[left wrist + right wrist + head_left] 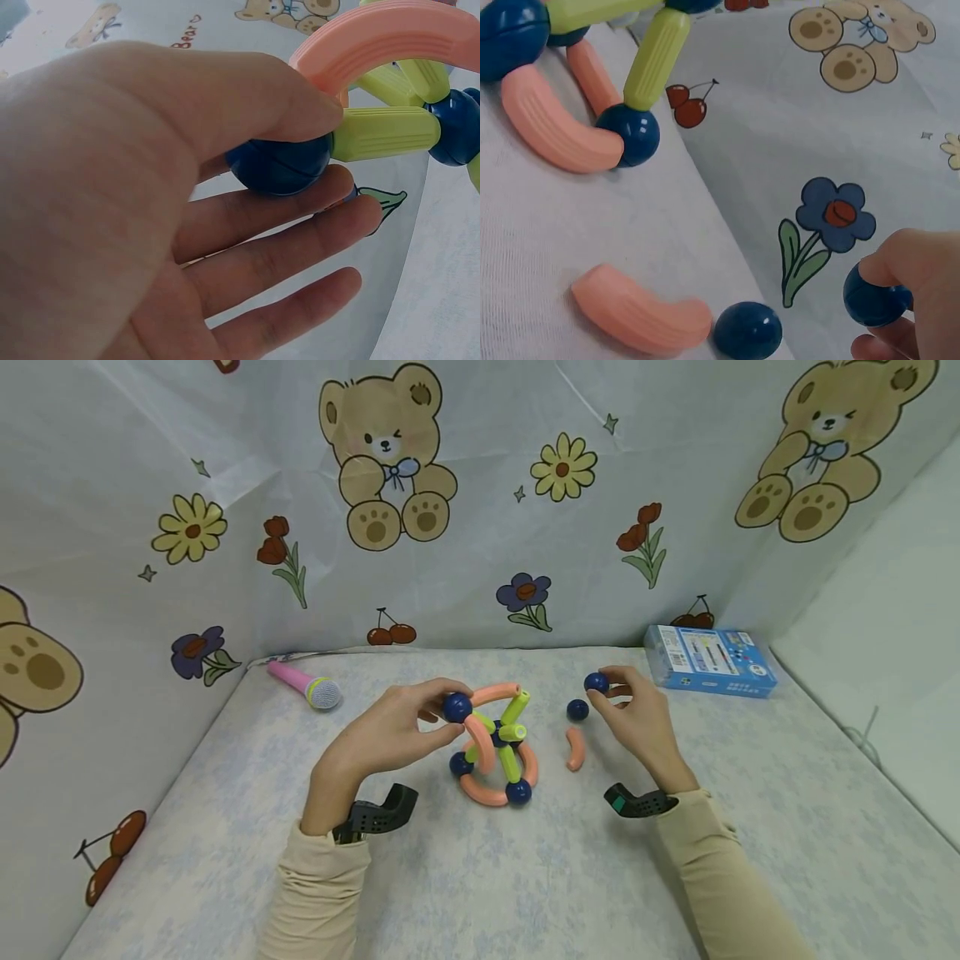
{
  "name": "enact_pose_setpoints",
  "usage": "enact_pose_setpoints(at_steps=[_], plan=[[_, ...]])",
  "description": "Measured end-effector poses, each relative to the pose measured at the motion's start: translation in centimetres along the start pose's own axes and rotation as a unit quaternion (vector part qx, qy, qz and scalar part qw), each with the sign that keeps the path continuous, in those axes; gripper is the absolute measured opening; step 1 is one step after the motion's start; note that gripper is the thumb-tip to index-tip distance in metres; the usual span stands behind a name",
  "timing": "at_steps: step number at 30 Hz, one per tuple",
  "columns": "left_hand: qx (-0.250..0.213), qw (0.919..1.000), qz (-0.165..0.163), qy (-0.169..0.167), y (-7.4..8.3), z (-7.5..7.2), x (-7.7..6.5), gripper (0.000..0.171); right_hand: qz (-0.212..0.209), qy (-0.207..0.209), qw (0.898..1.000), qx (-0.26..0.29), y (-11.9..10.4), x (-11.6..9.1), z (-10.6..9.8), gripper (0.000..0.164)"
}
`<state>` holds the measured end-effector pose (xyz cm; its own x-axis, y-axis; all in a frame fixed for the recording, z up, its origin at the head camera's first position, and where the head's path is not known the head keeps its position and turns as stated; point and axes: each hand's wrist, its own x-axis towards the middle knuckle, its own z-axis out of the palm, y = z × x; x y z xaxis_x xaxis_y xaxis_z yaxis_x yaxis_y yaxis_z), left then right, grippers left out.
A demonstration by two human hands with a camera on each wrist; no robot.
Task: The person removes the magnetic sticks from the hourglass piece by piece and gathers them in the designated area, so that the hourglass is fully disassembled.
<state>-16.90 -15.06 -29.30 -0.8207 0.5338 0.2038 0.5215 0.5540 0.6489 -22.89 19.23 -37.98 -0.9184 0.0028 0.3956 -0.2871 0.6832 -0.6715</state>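
My left hand [401, 727] pinches a dark blue ball [281, 161] between thumb and forefinger, at the upper left of a ball-and-stick toy structure. Yellow-green sticks [510, 763] and curved salmon sticks [483, 793] join several blue balls into that structure, whose base ring rests on the table. In the left wrist view a green stick [386, 133] meets the pinched ball. To the right, my right hand [637, 714] holds a separate blue ball [874, 296] in its fingertips, apart from the structure. Just below it lie a loose blue ball [577, 710] and a loose curved salmon stick [575, 749].
A pink toy microphone [303, 685] lies at the back left of the table [480, 877]. At the back right is a blue box [711, 662]. Behind the table hangs a bear-and-flower printed cloth [465, 585].
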Motion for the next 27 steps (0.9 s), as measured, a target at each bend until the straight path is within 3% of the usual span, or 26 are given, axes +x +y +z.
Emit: enact_pose_setpoints(at_steps=[13,21,27], plan=[[0.002,1.0,-0.008,-0.004,0.1,0.0,0.1,0.037,0.078,-0.077,0.992,-0.059,3.4,-0.7,0.4,0.043],[0.002,1.0,-0.008,-0.004,0.1,0.0,0.0,0.036,0.078,-0.091,0.99,-0.079,4.0,-0.7,0.8,0.047],[0.003,1.0,-0.008,-0.004,0.1,0.0,0.0,0.036,0.05,-0.073,0.994,-0.069,3.2,-0.6,0.3,0.042]])
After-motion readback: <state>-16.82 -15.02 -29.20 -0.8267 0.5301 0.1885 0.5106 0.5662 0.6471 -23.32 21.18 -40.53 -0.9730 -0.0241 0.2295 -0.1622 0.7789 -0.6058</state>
